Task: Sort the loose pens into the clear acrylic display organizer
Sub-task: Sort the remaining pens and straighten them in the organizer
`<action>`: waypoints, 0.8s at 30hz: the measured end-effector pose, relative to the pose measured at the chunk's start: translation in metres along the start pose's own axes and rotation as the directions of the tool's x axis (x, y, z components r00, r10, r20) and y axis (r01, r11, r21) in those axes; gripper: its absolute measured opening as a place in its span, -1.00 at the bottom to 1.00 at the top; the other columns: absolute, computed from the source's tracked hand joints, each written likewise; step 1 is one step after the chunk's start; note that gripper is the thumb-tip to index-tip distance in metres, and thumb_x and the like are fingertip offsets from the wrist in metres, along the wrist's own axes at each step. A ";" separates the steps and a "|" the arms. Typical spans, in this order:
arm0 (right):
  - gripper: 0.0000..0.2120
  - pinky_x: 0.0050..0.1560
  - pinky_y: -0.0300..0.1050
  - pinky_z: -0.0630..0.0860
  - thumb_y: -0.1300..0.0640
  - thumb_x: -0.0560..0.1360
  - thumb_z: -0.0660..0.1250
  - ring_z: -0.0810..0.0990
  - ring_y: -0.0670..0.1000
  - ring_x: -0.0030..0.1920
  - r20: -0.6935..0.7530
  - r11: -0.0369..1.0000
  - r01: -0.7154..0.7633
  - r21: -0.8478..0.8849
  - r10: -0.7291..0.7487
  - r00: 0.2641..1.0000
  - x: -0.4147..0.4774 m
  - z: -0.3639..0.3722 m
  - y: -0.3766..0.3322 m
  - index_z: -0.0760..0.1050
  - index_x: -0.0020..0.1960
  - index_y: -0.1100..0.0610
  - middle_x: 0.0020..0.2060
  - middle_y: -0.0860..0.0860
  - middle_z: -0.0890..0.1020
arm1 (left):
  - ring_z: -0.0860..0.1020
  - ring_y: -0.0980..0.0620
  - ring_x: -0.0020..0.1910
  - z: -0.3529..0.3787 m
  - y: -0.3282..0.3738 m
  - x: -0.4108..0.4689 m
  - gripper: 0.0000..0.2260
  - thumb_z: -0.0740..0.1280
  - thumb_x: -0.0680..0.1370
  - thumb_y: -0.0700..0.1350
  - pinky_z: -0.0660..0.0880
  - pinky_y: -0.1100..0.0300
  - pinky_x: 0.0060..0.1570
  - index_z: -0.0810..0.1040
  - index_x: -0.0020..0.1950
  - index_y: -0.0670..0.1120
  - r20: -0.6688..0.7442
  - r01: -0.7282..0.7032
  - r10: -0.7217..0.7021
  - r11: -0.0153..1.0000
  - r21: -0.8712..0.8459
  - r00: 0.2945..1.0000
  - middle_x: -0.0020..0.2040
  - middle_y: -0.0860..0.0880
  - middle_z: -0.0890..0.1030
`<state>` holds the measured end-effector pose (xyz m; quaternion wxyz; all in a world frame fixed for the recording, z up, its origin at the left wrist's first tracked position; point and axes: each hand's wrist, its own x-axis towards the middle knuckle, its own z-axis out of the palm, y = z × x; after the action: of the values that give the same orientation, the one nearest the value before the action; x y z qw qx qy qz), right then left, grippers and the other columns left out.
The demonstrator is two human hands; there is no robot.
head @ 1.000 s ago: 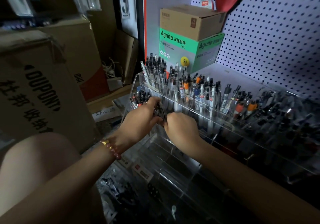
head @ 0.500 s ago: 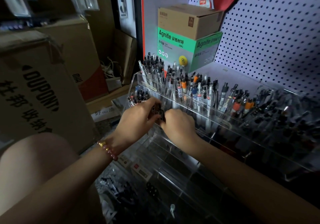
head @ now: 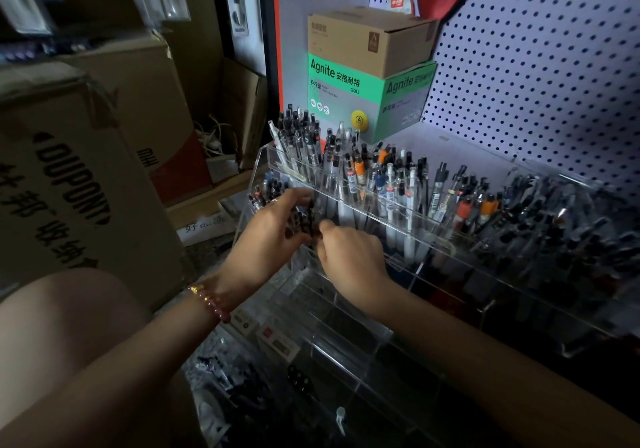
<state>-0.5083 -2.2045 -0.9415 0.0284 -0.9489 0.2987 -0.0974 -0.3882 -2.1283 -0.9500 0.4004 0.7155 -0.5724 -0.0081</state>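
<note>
Beside the organizer's [head: 346, 312] near-left corner, a beaded bracelet [head: 211, 300] is circling the left wrist. Over its front-left compartments, the left hand [head: 273, 229] is curling round a bundle of dark pens [head: 305, 218], while the right hand [head: 349, 255] is pinching the same bundle with bent fingers. Upright pens [head: 391, 184] are crowding the organizer's back rows. Behind it, a green box [head: 363, 98] is standing against the pegboard [head: 536, 67].

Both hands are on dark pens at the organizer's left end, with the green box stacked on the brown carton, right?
No: the head view shows the brown carton stacked on the green box. The left hand and right hand are on the dark pens.
</note>
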 end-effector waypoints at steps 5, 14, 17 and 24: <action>-0.85 -0.35 -0.13 0.22 0.15 0.65 0.08 0.63 0.08 -0.13 0.000 1.000 0.013 0.022 -0.013 1.000 -0.001 0.001 -0.001 0.38 0.15 0.14 -0.12 0.02 0.63 | 0.52 0.17 -0.07 -0.004 0.002 0.000 -0.51 0.49 0.38 -0.29 0.39 0.43 -0.07 0.46 0.26 -0.09 -0.060 -0.005 0.004 1.000 -0.017 0.998 0.03 0.10 0.55; -0.83 -0.26 -0.09 0.33 0.15 0.63 0.13 0.59 0.09 -0.16 0.096 0.994 -0.090 0.061 0.084 0.992 0.005 -0.001 -0.002 0.40 -0.12 0.09 -0.28 -0.02 0.45 | 0.60 -0.06 0.04 0.002 0.000 0.001 -0.57 0.44 0.44 -0.22 0.52 0.12 -0.02 0.49 0.30 -0.11 -0.033 -0.007 0.013 0.986 0.167 0.999 0.13 -0.09 0.61; -0.87 -0.30 -0.11 0.30 0.16 0.63 0.13 0.55 0.06 -0.21 0.102 0.995 -0.093 0.046 0.088 0.991 0.007 -0.001 -0.003 0.43 -0.04 0.12 -0.28 -0.01 0.46 | 0.63 -0.08 -0.08 0.002 0.002 0.000 -0.59 0.41 0.49 -0.10 0.52 0.10 -0.17 0.46 0.33 -0.06 -0.044 0.015 -0.005 0.973 0.231 0.999 0.01 -0.11 0.66; -0.85 -0.30 -0.12 0.32 0.12 0.65 0.09 0.64 0.07 -0.15 -0.033 0.996 -0.068 0.057 0.070 0.997 0.001 0.004 -0.004 0.40 0.13 0.13 -0.13 0.02 0.64 | 0.61 0.09 -0.03 0.000 -0.001 0.003 -0.69 0.39 0.51 -0.15 0.57 0.08 -0.02 0.53 0.24 -0.05 -0.093 0.153 -0.152 0.988 0.000 0.984 0.00 -0.04 0.66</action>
<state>-0.5045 -2.2015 -0.9445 0.0529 -0.9350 0.3291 -0.1213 -0.3863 -2.1304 -0.9495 0.4219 0.7583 -0.4970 -0.0035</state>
